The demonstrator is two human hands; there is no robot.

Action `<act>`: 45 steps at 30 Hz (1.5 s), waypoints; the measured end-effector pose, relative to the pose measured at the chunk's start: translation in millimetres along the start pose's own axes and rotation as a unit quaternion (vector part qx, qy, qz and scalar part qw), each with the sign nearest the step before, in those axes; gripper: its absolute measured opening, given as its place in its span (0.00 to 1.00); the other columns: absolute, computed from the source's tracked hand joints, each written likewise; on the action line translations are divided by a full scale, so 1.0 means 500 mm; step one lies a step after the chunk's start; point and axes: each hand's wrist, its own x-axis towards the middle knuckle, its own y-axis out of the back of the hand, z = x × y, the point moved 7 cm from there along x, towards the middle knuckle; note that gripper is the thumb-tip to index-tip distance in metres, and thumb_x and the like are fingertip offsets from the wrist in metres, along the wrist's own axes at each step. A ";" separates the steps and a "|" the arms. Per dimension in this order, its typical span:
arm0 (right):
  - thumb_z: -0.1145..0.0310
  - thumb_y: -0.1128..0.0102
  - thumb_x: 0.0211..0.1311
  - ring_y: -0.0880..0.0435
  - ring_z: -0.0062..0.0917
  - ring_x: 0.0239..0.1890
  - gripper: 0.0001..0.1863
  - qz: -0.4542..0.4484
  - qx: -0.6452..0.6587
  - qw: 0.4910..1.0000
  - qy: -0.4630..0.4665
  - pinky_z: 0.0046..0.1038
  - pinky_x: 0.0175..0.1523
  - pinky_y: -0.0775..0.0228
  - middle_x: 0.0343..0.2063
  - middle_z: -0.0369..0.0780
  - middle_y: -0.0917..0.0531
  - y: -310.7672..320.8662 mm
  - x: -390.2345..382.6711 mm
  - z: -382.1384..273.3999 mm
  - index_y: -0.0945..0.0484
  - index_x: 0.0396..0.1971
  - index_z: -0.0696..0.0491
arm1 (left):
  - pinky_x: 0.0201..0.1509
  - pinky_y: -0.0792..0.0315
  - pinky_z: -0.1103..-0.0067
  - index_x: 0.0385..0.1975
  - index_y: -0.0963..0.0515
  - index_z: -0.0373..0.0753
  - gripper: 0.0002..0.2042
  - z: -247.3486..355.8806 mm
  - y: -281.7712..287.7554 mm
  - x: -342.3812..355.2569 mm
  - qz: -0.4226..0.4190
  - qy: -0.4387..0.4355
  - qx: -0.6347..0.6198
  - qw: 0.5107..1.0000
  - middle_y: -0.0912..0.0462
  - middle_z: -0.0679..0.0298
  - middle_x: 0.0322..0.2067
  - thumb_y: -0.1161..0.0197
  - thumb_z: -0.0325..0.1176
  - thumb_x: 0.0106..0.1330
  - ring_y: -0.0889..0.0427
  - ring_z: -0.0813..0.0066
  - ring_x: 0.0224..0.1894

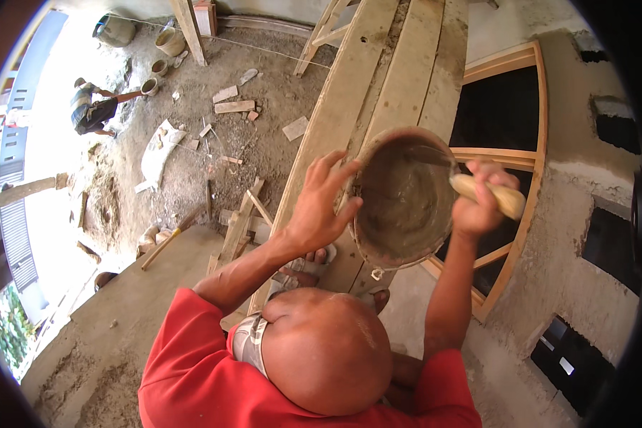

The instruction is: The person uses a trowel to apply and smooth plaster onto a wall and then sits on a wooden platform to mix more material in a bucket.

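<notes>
A round bucket (404, 258) stands on the scaffold planks, with wet grey mortar (399, 207) inside it. My right hand (480, 203) is closed round the pale wooden handle of a trowel (503, 197) at the bucket's right side. The trowel's blade reaches over the rim into the mortar, its edge blurred. At the bucket's left rim is my left hand (321, 203), fingers spread and holding nothing. Its thumb and fingertips come up to the rim; whether they touch it I cannot tell.
The wooden planks (396, 85) run away from me beneath the bucket. To the right is a wooden window frame (540, 135) in a plastered wall. Down on the left, a person (93, 107) bends toward a bucket (150, 87) near a white sack (162, 151) and broken bricks.
</notes>
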 end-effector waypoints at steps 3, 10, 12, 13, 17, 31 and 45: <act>0.81 0.45 0.49 0.23 0.28 0.32 0.11 0.088 -0.138 0.977 -0.138 0.33 0.45 0.27 0.28 0.41 0.23 0.011 -0.043 0.077 0.32 0.33 0.55 | 0.54 0.27 0.64 0.58 0.30 0.34 0.24 -0.086 -0.036 -0.032 -0.024 0.184 -0.256 0.949 0.26 0.53 0.51 0.37 0.39 0.66 0.24 0.63 0.50; 0.80 0.44 0.48 0.25 0.25 0.30 0.10 0.042 0.061 0.982 -0.171 0.27 0.38 0.30 0.24 0.39 0.25 -0.077 -0.110 0.125 0.32 0.31 0.55 | 0.37 0.21 0.77 0.47 0.28 0.31 0.10 -0.086 -0.093 -0.057 -0.026 0.270 -0.508 0.817 0.21 0.63 0.34 0.46 0.32 0.74 0.20 0.78 0.35; 0.80 0.43 0.48 0.27 0.24 0.28 0.10 -0.010 0.124 0.970 -0.207 0.25 0.35 0.32 0.23 0.38 0.26 -0.095 -0.109 0.128 0.32 0.30 0.54 | 0.36 0.21 0.78 0.46 0.28 0.32 0.10 -0.083 -0.093 -0.053 -0.031 0.263 -0.495 0.828 0.21 0.63 0.35 0.46 0.33 0.74 0.21 0.77 0.35; 0.79 0.42 0.47 0.27 0.23 0.27 0.10 -0.057 0.143 0.962 -0.225 0.25 0.34 0.33 0.23 0.37 0.27 -0.103 -0.107 0.128 0.32 0.30 0.54 | 0.36 0.21 0.77 0.46 0.28 0.33 0.11 -0.080 -0.093 -0.049 -0.042 0.252 -0.471 0.844 0.22 0.62 0.36 0.46 0.34 0.74 0.21 0.76 0.35; 0.74 0.36 0.42 0.30 0.21 0.23 0.12 -0.218 0.169 0.917 -0.288 0.24 0.30 0.37 0.21 0.36 0.27 -0.152 -0.110 0.112 0.32 0.25 0.53 | 0.34 0.21 0.77 0.47 0.28 0.34 0.11 -0.112 -0.088 -0.023 -0.056 0.228 -0.422 0.876 0.22 0.64 0.34 0.45 0.34 0.73 0.21 0.76 0.33; 0.67 0.35 0.35 0.30 0.22 0.16 0.13 -0.574 0.044 0.761 -0.298 0.26 0.25 0.39 0.14 0.34 0.28 -0.230 -0.138 0.065 0.32 0.16 0.52 | 0.29 0.30 0.83 0.44 0.21 0.37 0.11 -0.126 -0.049 0.150 -0.216 0.147 -0.318 0.912 0.21 0.72 0.27 0.43 0.36 0.72 0.25 0.86 0.27; 0.78 0.39 0.40 0.30 0.21 0.19 0.10 -0.262 0.045 0.934 -0.238 0.24 0.26 0.36 0.18 0.37 0.27 -0.074 -0.025 -0.084 0.32 0.23 0.55 | 0.29 0.33 0.85 0.42 0.21 0.39 0.09 -0.150 -0.063 0.139 -0.206 0.192 -0.385 0.879 0.22 0.75 0.28 0.41 0.38 0.71 0.27 0.89 0.28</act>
